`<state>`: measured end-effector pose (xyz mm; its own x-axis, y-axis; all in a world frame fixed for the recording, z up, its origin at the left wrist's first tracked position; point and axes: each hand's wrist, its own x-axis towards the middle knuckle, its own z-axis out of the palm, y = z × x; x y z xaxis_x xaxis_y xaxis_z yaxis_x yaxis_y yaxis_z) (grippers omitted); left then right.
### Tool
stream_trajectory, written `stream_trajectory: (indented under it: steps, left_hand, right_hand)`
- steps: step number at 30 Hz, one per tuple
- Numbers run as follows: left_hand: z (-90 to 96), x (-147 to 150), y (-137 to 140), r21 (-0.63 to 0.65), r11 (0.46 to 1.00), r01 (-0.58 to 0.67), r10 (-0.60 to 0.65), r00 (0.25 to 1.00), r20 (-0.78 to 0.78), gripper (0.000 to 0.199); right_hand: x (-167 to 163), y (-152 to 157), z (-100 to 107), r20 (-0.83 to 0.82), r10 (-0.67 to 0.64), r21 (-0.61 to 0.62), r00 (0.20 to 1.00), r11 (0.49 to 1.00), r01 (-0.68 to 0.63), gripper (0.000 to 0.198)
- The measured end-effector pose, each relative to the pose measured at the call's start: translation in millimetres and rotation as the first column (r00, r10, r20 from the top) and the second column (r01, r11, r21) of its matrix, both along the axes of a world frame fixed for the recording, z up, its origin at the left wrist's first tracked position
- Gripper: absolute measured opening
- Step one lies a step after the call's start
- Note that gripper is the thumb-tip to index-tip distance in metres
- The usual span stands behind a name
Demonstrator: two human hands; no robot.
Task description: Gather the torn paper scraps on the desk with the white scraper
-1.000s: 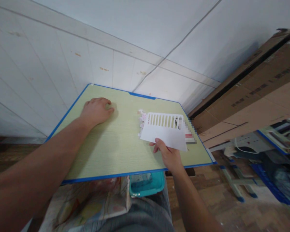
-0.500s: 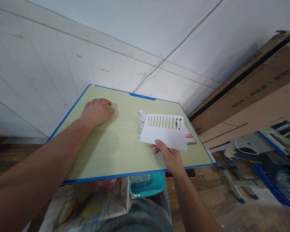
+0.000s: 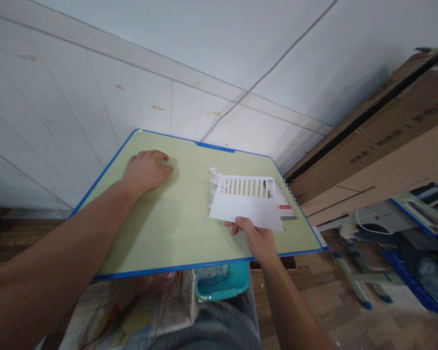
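Note:
My right hand (image 3: 255, 237) pinches the near edge of a white sheet of paper (image 3: 245, 210), thumb on top and fingers underneath. A row of long narrow slots is cut through the sheet's far half, and the green desktop shows through them. Away to the left, my left hand (image 3: 148, 167) rests on the desk (image 3: 156, 228) with curled fingers and the thumb apart, holding nothing. Crumpled paper scraps (image 3: 214, 176) lie by the sheet's left edge. Partly under its right side is a flat item (image 3: 288, 206), blurred out by pixels, with a red mark.
The blue-rimmed desk stands against a white panelled wall (image 3: 153, 92) with a cable (image 3: 270, 70) running along it. Large cardboard boxes (image 3: 379, 131) lean at the right. A turquoise bin (image 3: 222, 287) sits below the desk's front edge. Another desk (image 3: 416, 214) is at far right.
The slotted paper has tipped slightly lower and flatter toward me, with my right hand shifting a little down. My left hand stays in place.

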<state>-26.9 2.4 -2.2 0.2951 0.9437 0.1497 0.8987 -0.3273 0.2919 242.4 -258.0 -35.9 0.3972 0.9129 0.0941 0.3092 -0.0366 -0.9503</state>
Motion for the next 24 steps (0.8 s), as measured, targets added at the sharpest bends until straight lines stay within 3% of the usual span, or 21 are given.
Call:
stream_trajectory:
  steps: [11, 17, 24]
  left_hand:
    - [-3.2, -3.6, 2.6, 0.011, 1.0, 0.017, -0.018, 1.0, 0.012, 0.058]
    - [-5.8, -3.9, 4.4, 0.014, 1.0, 0.011, -0.011, 1.0, 0.014, 0.062]
    - [-7.9, -4.0, 7.6, 0.018, 1.0, -0.014, 0.015, 1.0, -0.013, 0.067]
  right_hand:
    - [-1.0, -3.8, 5.6, 0.014, 0.082, -0.013, 0.997, 0.997, -0.082, 0.044]
    - [-3.9, -8.5, 5.1, -0.001, 0.062, 0.038, 0.998, 0.997, -0.062, 0.05]
    - [-4.1, -8.7, 5.3, -0.012, 0.128, -0.012, 0.992, 0.992, -0.128, 0.048]
